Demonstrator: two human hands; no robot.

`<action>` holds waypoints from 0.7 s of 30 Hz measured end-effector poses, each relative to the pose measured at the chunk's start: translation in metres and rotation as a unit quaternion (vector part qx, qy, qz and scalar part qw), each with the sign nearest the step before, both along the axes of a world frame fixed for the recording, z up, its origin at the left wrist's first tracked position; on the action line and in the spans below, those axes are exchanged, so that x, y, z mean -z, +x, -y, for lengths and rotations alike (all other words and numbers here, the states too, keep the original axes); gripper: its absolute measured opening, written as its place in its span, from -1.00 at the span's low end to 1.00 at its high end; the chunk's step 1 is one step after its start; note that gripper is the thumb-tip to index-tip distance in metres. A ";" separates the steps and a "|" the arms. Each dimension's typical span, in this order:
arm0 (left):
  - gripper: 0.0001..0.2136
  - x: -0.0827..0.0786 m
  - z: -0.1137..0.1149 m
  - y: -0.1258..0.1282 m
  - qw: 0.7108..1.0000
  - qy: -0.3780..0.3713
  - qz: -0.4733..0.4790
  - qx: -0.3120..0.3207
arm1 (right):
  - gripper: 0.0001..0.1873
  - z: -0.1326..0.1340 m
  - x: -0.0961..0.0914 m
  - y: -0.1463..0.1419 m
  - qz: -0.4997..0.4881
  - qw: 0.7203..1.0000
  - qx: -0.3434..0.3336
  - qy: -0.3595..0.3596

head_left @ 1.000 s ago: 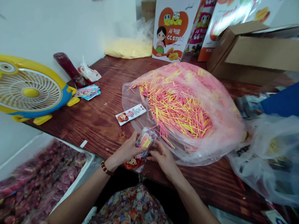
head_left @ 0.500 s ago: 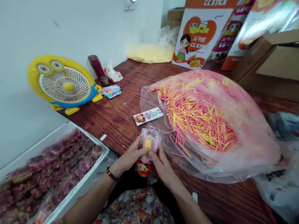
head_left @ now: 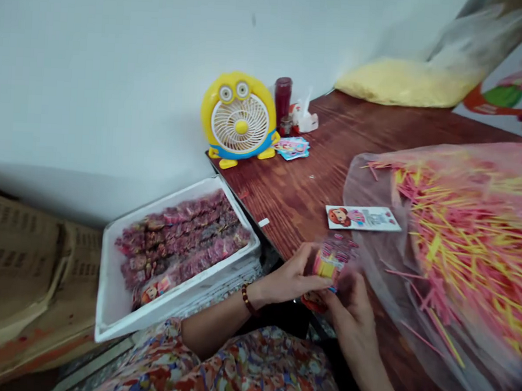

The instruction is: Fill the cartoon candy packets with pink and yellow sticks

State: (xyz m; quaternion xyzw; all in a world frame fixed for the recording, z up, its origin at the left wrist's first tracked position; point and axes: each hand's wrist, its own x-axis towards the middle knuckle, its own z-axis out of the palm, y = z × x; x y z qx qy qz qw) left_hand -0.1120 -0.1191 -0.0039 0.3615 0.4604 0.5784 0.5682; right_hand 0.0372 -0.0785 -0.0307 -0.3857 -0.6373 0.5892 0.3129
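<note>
Both my hands hold a small clear packet (head_left: 331, 262) stuffed with pink and yellow sticks, at the near edge of the brown wooden table (head_left: 314, 181). My left hand (head_left: 289, 277), with a bead bracelet on its wrist, grips the packet's left side. My right hand (head_left: 355, 305) closes on its lower right. To the right lies a big clear plastic bag (head_left: 455, 240) heaped with loose pink and yellow sticks. A flat printed empty packet (head_left: 362, 218) rests on the table just beyond my hands.
A white tray (head_left: 108, 269) of filled packets sits low at the left, beside flattened cardboard (head_left: 16, 264). At the table's far left corner stand a yellow cartoon fan (head_left: 240, 120), a dark red cup (head_left: 282, 94) and more printed packets (head_left: 292, 147). A yellow bag (head_left: 398, 81) lies by the wall.
My view has swung left, bringing the white tray and cardboard into frame and pushing the stick bag to the right. My hands keep hold of the packet at the table edge.
</note>
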 end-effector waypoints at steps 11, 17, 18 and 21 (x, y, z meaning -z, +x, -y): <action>-0.52 0.002 0.088 -0.112 0.991 -0.061 -0.119 -0.031 | -0.31 -0.002 -0.025 -0.097 0.024 0.956 -0.274 -0.097; -0.63 0.001 0.148 -0.156 0.942 -0.156 -0.296 -0.011 | -0.65 0.019 -0.014 -0.173 0.099 0.919 -0.382 -0.014; -0.56 -0.001 0.161 -0.168 0.937 -0.171 -0.302 -0.037 | -0.71 0.030 -0.009 -0.190 0.112 0.906 -0.409 -0.002; -0.58 -0.009 0.206 -0.209 0.915 -0.258 -0.307 -0.034 | -0.73 0.075 0.006 -0.241 0.146 0.882 -0.449 0.006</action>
